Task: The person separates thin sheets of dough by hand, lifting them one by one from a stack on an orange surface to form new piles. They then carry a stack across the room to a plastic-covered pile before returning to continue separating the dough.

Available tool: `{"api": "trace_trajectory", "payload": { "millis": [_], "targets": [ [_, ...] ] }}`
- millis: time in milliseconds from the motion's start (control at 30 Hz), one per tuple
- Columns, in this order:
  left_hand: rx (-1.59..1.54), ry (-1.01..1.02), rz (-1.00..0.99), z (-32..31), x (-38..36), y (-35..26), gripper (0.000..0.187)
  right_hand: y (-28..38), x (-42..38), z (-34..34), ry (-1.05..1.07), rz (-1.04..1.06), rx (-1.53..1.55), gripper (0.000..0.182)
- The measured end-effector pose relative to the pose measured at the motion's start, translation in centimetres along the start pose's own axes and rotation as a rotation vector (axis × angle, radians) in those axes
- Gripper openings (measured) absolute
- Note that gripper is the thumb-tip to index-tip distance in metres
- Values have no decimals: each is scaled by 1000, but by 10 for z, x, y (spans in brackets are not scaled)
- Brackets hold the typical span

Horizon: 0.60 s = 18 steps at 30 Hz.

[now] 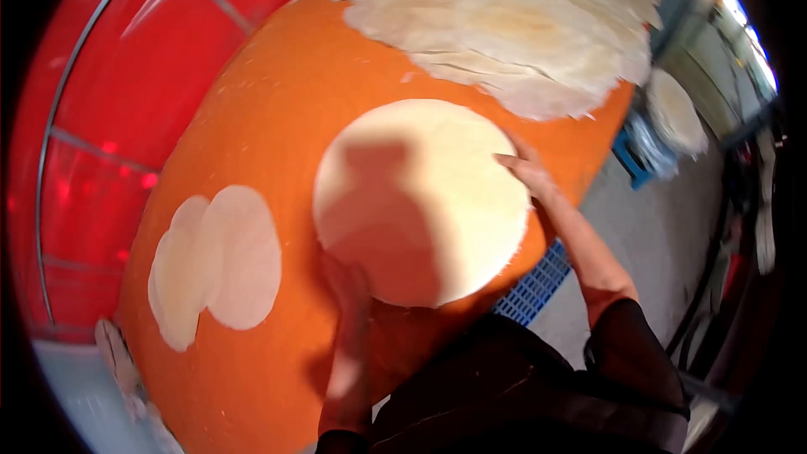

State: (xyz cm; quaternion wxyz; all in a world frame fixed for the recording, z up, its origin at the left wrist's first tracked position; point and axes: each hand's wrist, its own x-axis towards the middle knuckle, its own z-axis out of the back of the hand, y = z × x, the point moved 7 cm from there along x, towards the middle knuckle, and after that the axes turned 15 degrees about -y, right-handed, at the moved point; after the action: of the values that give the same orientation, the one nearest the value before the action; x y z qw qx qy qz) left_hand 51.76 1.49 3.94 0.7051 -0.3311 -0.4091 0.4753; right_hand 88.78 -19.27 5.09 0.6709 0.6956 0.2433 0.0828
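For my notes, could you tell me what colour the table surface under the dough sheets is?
Orange table surface, seen in the head view.

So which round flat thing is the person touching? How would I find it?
Start at the big orange table. In its middle lies the large pale round sheet, with the right hand on its right edge and the left hand at its lower left edge. It is one whole circle, bigger than the two small overlapping rounds on its left and neater than the ragged pile behind it.

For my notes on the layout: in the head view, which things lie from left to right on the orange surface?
Two small overlapping discs → left hand → large round sheet → right hand.
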Motion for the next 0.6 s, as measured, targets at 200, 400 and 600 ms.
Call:
{"api": "trace_trajectory", "payload": {
  "millis": [200, 400, 600],
  "targets": [
    [-206, -132, 402, 14, -5, -26, 55, 14, -12, -5, -18, 140, 19, 55],
    [-306, -307, 571, 88, 10, -10, 46, 80, -5, -34, -153, 763, -918, 52],
    [-1051, -803, 828, 227, -4, 134, 35, 69, -156, -281, 333, 1277, -955, 21]
  ]
}}
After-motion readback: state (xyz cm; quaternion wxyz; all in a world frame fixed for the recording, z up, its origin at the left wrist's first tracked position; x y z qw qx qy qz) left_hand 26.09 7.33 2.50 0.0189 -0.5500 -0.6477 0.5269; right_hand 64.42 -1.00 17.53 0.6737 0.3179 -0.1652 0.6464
